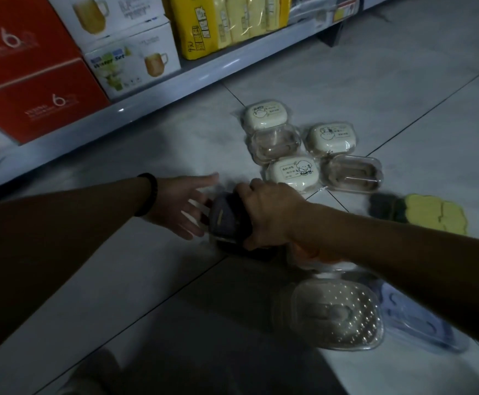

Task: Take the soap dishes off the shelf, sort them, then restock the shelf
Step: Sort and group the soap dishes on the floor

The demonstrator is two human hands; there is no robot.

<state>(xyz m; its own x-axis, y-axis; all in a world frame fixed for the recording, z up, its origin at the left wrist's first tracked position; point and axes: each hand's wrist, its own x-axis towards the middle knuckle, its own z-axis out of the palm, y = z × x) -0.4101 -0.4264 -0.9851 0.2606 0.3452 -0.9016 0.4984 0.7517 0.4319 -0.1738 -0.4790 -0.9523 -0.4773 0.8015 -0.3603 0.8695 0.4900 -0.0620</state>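
Clear dotted soap dish (335, 312), dark grey dish (226, 220) in right hand (272, 215)

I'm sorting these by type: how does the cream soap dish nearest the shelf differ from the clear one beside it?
The cream soap dish is opaque with a cartoon printed on top; the clear soap dish is see-through and unprinted. Both lie flat on the floor.

Dim light is falling on a pale tiled floor (346, 67), dark grout lines crossing it. A white shelf (175, 81) is running diagonally top left, holding red boxes (33, 109), white mug-set boxes (129, 67), yellow packs (226, 21). Shadow is covering the lower floor.
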